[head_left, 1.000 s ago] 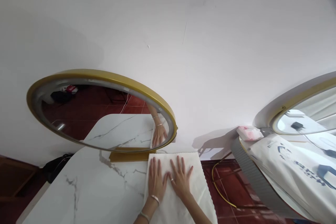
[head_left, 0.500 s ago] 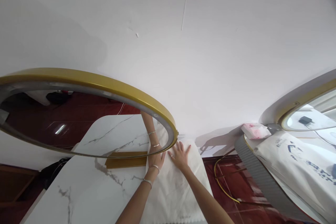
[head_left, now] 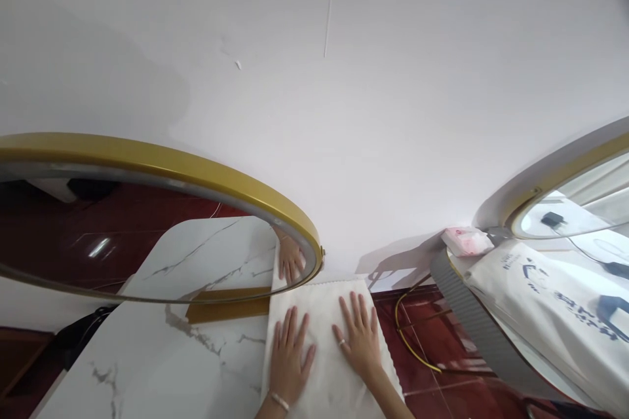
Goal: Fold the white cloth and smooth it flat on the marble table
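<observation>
A white cloth [head_left: 328, 340] with a scalloped edge lies spread over the right end of a marble-patterned table [head_left: 206, 366]. My left hand [head_left: 289, 357] rests flat on the cloth's left part, fingers spread and pointing toward the wall. On the cloth's right part lies my right hand [head_left: 360, 340], also flat with fingers apart and a ring on one of them. Neither hand grips anything. The cloth's near end runs out of view at the bottom.
A gold-framed oval mirror [head_left: 196, 160] stands over the table's back, on a gold base [head_left: 228, 309]. At right, a second table [head_left: 484, 340] holds a tissue pack [head_left: 466, 241] and a printed white cloth bag [head_left: 550, 294]. A second mirror [head_left: 580, 170] stands behind it. Red tiled floor [head_left: 442, 340] lies between.
Both hands have moved back from the wall toward me and farther apart on the cloth. The cloth's far scalloped edge now shows. The view has shifted slightly.
</observation>
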Demonstrator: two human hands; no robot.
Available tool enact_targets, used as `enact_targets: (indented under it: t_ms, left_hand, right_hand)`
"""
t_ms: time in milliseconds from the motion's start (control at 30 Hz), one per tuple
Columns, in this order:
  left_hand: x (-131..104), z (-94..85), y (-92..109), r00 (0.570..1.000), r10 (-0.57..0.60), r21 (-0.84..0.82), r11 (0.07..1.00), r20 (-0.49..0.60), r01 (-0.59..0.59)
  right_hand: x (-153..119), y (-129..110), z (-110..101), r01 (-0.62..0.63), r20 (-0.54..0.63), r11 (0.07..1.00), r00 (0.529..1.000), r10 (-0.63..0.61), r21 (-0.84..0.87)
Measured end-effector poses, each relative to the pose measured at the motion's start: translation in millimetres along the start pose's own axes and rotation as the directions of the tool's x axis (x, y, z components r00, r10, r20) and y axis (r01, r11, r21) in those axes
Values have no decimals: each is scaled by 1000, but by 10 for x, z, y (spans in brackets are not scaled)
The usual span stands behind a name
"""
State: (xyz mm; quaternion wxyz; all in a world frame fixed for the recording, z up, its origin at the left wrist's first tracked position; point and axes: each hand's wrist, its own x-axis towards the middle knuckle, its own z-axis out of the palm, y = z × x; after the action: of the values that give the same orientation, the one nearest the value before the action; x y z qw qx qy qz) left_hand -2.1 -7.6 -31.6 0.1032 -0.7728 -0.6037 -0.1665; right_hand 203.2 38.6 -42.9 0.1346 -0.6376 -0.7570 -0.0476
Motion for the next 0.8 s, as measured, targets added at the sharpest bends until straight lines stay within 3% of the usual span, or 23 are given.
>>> enact_targets:
  t_ms: [133,333,433,500,600,700,800]
  left_hand:
    - [222,145,9,997,-49,-11,999,62,49]
    - [1156,365,32,970,-148,-104,980,194,171]
    - [1369,406,8,972,-162,-114,976,172,183]
    - [1245,376,4,980,-167,-109,978,110,179]
    - [684,251,36,987,-160,-98,983,-14,158]
    - [-109,132,119,984,-176,-61,983,-39,174]
    - [-788,122,231,981,-180,-2,984,-68,180]
  right_hand:
    - [211,-28,37,-31,48,999,998,31,-15]
    - [805,50,143,-20,133,1000,991,19,8]
    - [993,114,133,-15,196,1000,981,9,27]
    - [1000,152,123,-3,177,999,984,-3,33]
    - [755,195,134,7,57,999,998,-9,47]
    - [209,205,163,19,-33,996,999,-16,89]
    - [-433,181,153,76,-124,993,990,-65,89]
